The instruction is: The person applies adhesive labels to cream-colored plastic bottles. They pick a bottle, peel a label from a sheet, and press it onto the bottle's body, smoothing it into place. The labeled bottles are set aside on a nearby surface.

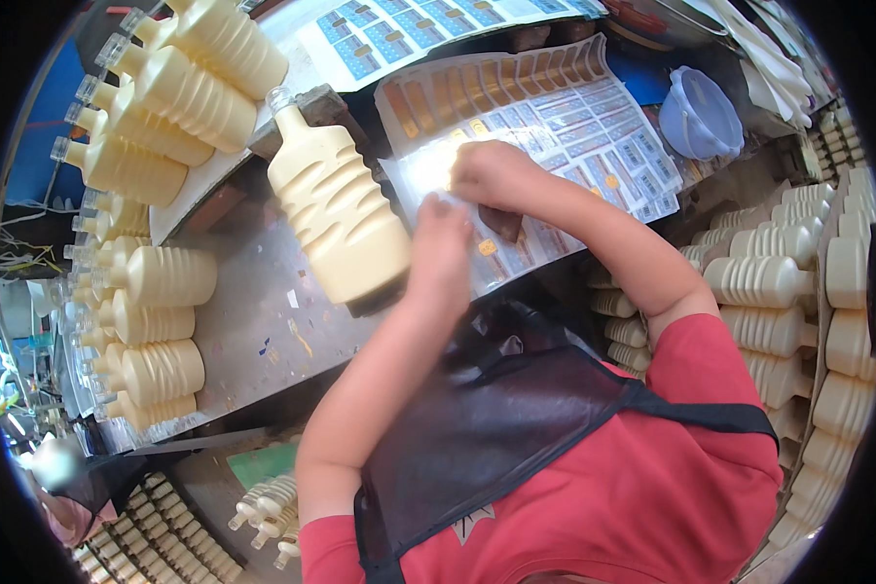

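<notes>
A cream ribbed plastic bottle (pixel 336 209) with a clear cap lies on the grey worktop (pixel 253 321), its base toward me. Right of it lies a sheet of small stickers (pixel 574 117), orange and blue-white. My left hand (pixel 440 248) rests flat on the sheet's near edge, just beside the bottle's base, fingers pointing away. My right hand (pixel 492 173) sits on the sheet a little farther off, its fingertips pinched at a small gold sticker. I wear a red shirt and a dark apron.
Several more cream bottles (pixel 165 107) lie in rows at the left and back left. Stacks of the same bottles (pixel 769 282) fill the right side. A lilac plastic bucket (pixel 701 112) stands beyond the sheet, and a second sheet of blue labels (pixel 409 29) lies at the back.
</notes>
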The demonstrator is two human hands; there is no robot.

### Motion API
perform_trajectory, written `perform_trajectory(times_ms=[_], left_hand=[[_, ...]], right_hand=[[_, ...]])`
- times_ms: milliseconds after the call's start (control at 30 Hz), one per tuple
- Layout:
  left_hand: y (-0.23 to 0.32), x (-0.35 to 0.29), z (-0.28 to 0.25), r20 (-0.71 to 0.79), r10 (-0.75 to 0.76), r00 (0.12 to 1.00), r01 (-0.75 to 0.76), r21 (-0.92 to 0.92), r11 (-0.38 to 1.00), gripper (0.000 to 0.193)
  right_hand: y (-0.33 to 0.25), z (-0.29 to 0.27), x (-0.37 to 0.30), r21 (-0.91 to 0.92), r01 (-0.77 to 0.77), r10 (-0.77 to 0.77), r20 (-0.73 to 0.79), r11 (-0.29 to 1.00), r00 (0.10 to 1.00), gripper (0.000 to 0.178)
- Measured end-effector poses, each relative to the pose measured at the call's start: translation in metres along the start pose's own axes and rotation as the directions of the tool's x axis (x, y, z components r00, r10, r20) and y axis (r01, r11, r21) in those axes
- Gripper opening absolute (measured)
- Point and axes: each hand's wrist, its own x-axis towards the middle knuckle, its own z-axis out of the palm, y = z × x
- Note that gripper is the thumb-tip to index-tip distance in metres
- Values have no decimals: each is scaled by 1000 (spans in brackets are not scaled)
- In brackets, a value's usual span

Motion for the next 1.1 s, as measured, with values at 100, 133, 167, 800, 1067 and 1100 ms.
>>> perform_trajectory(times_ms=[100,133,167,800,1067,1100], left_hand=[[-1,18,-2,24,-84,996,87,-197,976,57],[-3,21,-4,46,-114,992,122,-250,960,53],[-6,22,-5,68,-89,994,105,-283,953,46],[59,-57,-24,148,216,965,-238,151,959,18],[75,-86,-63,15,346,938,-340,219,914,15],[74,-88,-72,9,367,930,-356,265,896,16]], right_hand=[[-10,-17,-7,152,-40,42,-5,988,999,23],[-15,-22,-11,147,-24,25,-6,989,1000,23],[-20,-26,-14,141,-7,8,-6,990,1000,24],[-53,-79,-32,899,-272,59,269,343,961,27],[-113,-96,-31,760,45,93,-137,649,986,14],[-116,-96,-30,725,78,83,-183,684,980,11]])
